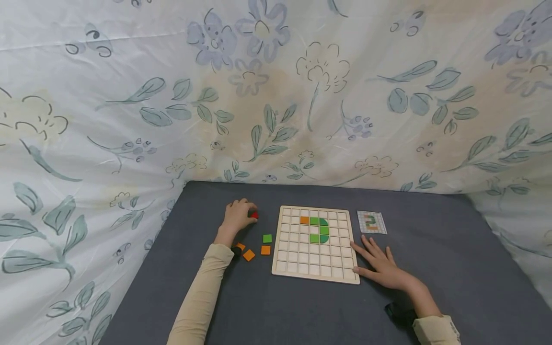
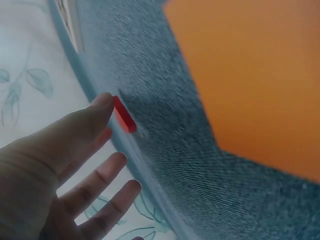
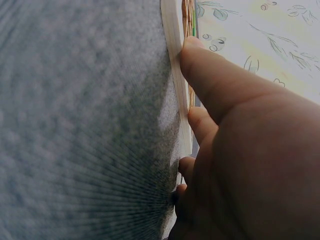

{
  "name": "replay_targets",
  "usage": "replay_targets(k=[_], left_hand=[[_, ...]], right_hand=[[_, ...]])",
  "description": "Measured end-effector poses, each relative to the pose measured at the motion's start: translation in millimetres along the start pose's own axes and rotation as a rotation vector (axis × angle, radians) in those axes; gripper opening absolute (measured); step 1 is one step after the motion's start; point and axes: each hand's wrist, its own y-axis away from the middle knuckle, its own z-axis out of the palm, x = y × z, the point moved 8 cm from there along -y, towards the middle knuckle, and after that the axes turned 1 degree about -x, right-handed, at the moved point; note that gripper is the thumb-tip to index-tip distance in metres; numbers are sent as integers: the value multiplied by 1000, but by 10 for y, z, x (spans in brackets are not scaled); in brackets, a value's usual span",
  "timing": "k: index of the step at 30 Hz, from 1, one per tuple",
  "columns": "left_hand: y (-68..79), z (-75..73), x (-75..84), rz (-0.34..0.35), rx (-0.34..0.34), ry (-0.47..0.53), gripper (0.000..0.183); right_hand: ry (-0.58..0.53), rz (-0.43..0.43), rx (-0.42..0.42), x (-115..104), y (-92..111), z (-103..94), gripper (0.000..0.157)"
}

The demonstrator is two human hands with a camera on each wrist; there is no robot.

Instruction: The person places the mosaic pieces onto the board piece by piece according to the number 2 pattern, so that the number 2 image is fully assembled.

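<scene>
At the left of the table my left hand (image 1: 238,213) pinches a small red tile (image 1: 254,215) between thumb and forefinger. In the left wrist view the thumb tip meets the end of the red tile (image 2: 124,116), low over the grey cloth; the other fingers spread loosely. My right hand (image 1: 381,264) lies with fingers spread, thumb and forefinger touching the right edge of the wooden grid board (image 1: 316,279). On the board sit an orange tile (image 1: 304,220), green square tiles (image 1: 314,221) and dark green curved pieces (image 1: 324,238), forming a hooked shape.
Left of the board lie a loose green tile (image 1: 267,238) and several orange tiles (image 1: 265,250), some beside my left wrist. A pattern card (image 1: 372,222) lies right of the board. Floral cloth (image 1: 276,96) hangs behind the dark grey table (image 1: 319,316).
</scene>
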Motion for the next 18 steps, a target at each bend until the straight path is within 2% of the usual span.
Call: replay_targets(k=[8,18], left_hand=[[-11,36,-88,-22,-3,6,33],[-18,61,-115,-28,2,29,28]], right_hand=[[11,-22,27,-54,9,-19,68],[22,4,6,-42,8,-21,68]])
